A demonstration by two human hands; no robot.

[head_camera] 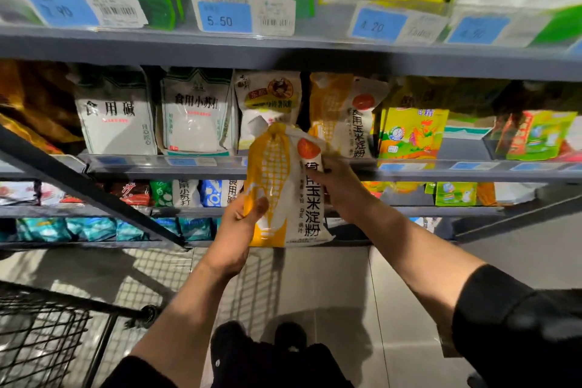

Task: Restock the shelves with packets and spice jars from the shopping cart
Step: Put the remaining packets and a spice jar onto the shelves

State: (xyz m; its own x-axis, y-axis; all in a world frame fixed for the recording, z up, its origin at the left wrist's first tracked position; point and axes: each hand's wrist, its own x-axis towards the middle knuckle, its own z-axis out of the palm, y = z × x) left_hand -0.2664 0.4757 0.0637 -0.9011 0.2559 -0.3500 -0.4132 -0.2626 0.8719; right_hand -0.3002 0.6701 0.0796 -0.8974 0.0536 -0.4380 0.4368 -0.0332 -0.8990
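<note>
Before the middle shelf (157,167), a yellow-and-white cornstarch packet (285,189) stands nearly upright, long axis vertical, top leaning slightly left toward the matching packet (345,116) already shelved. Her left hand (234,230) grips its lower left edge, thumb across the front, while the right hand (341,186) clasps the right side, both forearms angled upward above the wire cart (47,331).

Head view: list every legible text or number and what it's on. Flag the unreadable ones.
"5.50": blue price tag on the top shelf rail.
"4.20": blue price tag, same rail, softer.
"食用碱": white packet, middle shelf.
"食用小苏打": white packet beside it.
"玉米淀粉": corn-print packet gripped by left hand and right hand.
"食用玉米淀粉": matching shelved packet.
Too blurred: the other price tags, barcodes, lower-shelf packets.
</note>
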